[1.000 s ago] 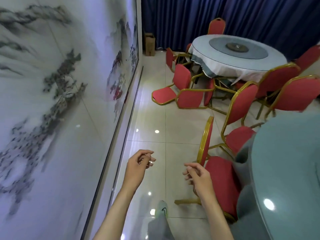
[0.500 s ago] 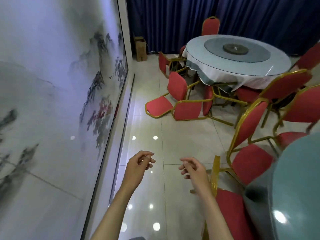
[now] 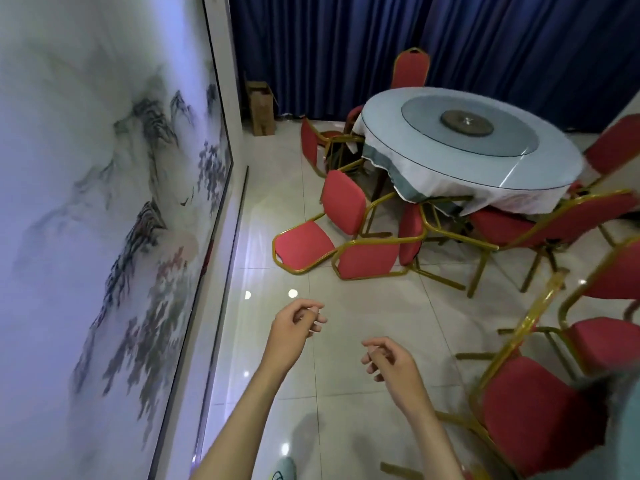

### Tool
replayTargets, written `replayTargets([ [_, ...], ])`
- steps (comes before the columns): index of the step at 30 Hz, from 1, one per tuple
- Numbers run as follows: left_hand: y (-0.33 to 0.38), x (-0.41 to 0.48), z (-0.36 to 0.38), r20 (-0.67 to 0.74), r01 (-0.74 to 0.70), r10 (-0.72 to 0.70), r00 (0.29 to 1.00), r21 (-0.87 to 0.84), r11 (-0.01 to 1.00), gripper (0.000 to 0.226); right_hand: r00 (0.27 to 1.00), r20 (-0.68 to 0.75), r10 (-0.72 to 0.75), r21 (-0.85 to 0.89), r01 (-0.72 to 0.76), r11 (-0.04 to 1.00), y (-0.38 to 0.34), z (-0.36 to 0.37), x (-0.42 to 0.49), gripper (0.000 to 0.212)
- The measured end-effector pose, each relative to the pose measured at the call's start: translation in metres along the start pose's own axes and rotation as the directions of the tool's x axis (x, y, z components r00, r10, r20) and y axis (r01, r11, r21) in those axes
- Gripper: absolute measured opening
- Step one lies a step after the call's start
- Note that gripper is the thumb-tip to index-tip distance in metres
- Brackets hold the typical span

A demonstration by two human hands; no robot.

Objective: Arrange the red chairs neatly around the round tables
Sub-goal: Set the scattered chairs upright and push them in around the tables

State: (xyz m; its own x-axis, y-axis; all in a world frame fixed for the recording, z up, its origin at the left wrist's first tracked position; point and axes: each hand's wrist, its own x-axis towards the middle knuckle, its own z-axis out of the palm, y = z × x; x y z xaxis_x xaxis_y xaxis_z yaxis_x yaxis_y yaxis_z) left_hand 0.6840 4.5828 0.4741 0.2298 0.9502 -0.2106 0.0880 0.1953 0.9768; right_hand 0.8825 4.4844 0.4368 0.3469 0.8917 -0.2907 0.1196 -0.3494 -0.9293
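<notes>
Clearly, with left hand (image 3: 294,332) and right hand (image 3: 393,367) empty, fingers (image 3: 317,318) loosely curled, yanking one of the toppled red chairs (image 3: 367,259) on the floor (image 3: 381,317) beside the far counter (image 3: 433,178) (frames seemingly tangled) could drag both.

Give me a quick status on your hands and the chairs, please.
Left hand and right hand empty, fingers loosely curled. Two tipped chairs lie beside round table. Only tile floor between.
</notes>
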Motion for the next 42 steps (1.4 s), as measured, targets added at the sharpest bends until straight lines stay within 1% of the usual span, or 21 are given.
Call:
replayTargets([
  [3,0.016,0.063,0.009,0.019,0.008,-0.007,1.000,-0.023,1.000,0.021,0.999,-0.051,0.006,0.072,-0.003,0.997,-0.025,0.005,0.057,0.026],
  [6,0.023,0.116,0.022,0.058,0.029,-0.028,0.998,-0.014,0.999,0.020,1.000,-0.028,-0.006,0.079,0.008,0.997,-0.047,0.004,0.103,0.026],
  [8,0.027,0.156,0.036,0.086,0.018,-0.018,0.996,0.011,1.000,0.021,0.999,-0.033,-0.029,0.098,0.032,0.995,-0.058,-0.001,0.138,0.025],
  [11,0.027,0.210,0.056,0.105,0.019,-0.026,0.994,0.073,0.997,0.021,0.999,-0.049,0.014,0.110,-0.008,0.994,-0.057,-0.013,0.187,0.025],
  [14,0.024,0.262,0.079,0.137,0.011,-0.029,0.990,0.134,0.991,0.021,0.999,-0.037,0.037,0.103,-0.033,0.994,-0.048,-0.030,0.242,0.026],
  [17,0.030,0.321,0.101,0.144,-0.004,-0.022,0.989,0.176,0.984,0.019,0.999,-0.029,0.021,0.085,-0.019,0.996,-0.051,-0.053,0.309,0.023],
  [21,0.057,0.393,0.126,0.138,-0.022,-0.010,0.990,0.228,0.973,0.019,0.999,-0.025,0.020,0.080,-0.018,0.997,-0.080,-0.085,0.395,0.019],
  [22,0.069,0.422,0.139,0.124,-0.041,0.013,0.992,0.229,0.973,0.018,1.000,-0.025,0.000,0.075,0.002,0.997,-0.092,-0.099,0.428,0.018],
  [24,0.084,0.452,0.147,0.109,-0.071,0.046,0.993,0.231,0.970,0.017,0.999,-0.035,-0.031,0.086,0.034,0.996,-0.108,-0.111,0.467,0.020],
  [27,0.098,0.500,0.161,0.115,-0.085,0.060,0.992,0.226,0.970,0.017,0.998,-0.051,-0.037,0.088,0.041,0.995,-0.125,-0.126,0.527,0.019],
  [33,0.087,0.589,0.170,0.117,-0.022,-0.008,0.993,0.250,0.968,0.019,1.000,-0.005,0.000,0.064,0.000,0.998,-0.126,-0.124,0.619,0.016],
  [35,0.082,0.624,0.173,0.103,0.010,-0.036,0.994,0.244,0.970,0.017,0.999,-0.004,0.037,0.058,-0.037,0.998,-0.122,-0.121,0.649,0.018],
  [37,0.079,0.656,0.176,0.076,0.062,-0.078,0.994,0.200,0.978,0.016,0.998,-0.001,0.070,0.050,-0.070,0.996,-0.122,-0.118,0.676,0.018],
  [40,0.070,0.705,0.181,0.050,0.121,-0.129,0.990,0.147,0.982,0.016,0.989,0.008,0.149,0.048,-0.149,0.988,-0.117,-0.112,0.716,0.016],
  [42,0.058,0.735,0.183,0.037,0.183,-0.189,0.981,0.122,0.976,0.016,0.976,0.016,0.215,0.045,-0.215,0.975,-0.110,-0.109,0.742,0.015],
])
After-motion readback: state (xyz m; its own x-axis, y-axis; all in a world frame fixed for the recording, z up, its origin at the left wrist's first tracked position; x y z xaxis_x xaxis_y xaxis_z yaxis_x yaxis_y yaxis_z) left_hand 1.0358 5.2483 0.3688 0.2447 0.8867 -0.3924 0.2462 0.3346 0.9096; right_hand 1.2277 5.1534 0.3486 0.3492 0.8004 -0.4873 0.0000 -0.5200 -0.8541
